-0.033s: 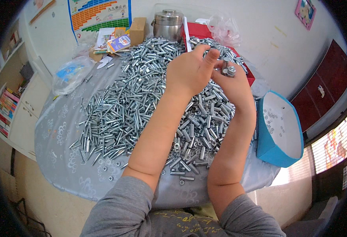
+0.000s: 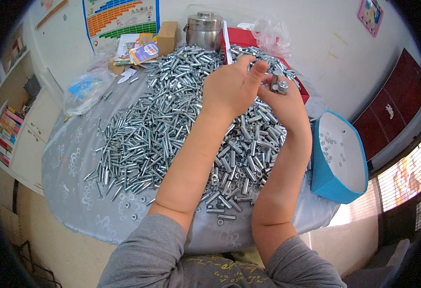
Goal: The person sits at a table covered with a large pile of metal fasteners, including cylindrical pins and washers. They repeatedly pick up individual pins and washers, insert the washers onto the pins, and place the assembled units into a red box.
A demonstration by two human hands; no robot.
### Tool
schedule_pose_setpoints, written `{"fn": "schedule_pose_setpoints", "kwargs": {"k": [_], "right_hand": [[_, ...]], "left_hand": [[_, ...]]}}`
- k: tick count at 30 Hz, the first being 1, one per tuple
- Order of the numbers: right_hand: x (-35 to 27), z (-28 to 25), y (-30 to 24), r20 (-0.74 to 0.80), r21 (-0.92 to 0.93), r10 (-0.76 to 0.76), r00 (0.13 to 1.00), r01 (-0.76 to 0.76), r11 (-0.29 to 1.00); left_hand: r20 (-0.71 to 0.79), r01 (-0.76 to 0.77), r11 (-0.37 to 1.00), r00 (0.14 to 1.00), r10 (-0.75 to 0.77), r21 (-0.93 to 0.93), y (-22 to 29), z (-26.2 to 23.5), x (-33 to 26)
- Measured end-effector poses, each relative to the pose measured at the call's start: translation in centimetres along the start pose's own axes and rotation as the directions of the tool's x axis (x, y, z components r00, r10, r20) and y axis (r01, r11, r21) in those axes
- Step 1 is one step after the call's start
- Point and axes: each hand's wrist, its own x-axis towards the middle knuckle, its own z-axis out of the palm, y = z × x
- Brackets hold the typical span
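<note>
My right hand is closed around several metal bolts, their heads and nuts showing above the curled fingers. Beside it, my left hand is turned with its back toward me. Its thumb stands up near the right fingers, and the index finger reaches forward apart from the thumb. The other left fingers are hidden, so whether they grip anything does not show. Both hands hover over the far part of a large heap of silvery bolts and metal sleeves spread across the table.
A blue fabric bin with small rings inside stands at the right. Behind the hands are a red box and a steel pot. A clear plastic bag lies left, on the grey tablecloth.
Both hands have shifted very slightly to the right, the bolts moving with the right hand. The heap and bin look the same.
</note>
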Motion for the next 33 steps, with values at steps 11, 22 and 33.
{"fn": "schedule_pose_setpoints", "kwargs": {"k": [11, 22, 33], "right_hand": [[0.2, -2.1, 1.6, -0.164, -0.080, 0.072, 0.984, -0.086, 0.993], [0.0, -1.2, 0.0, -0.257, -0.122, 0.110, 0.960, -0.145, 0.982], [0.5, -1.0, 0.2, -0.235, 0.127, 0.216, 0.948, -0.190, 0.974]], "left_hand": [[-0.009, 0.150, 0.965, 0.988, -0.152, 0.215, -1.0, -0.5, 0.6], [-0.027, 0.358, 0.880, 0.929, -0.369, 0.311, -2.1, -1.1, 0.8], [0.108, 0.222, 0.956, 0.973, -0.204, -0.190, 0.1, -0.4, 0.5]]}}
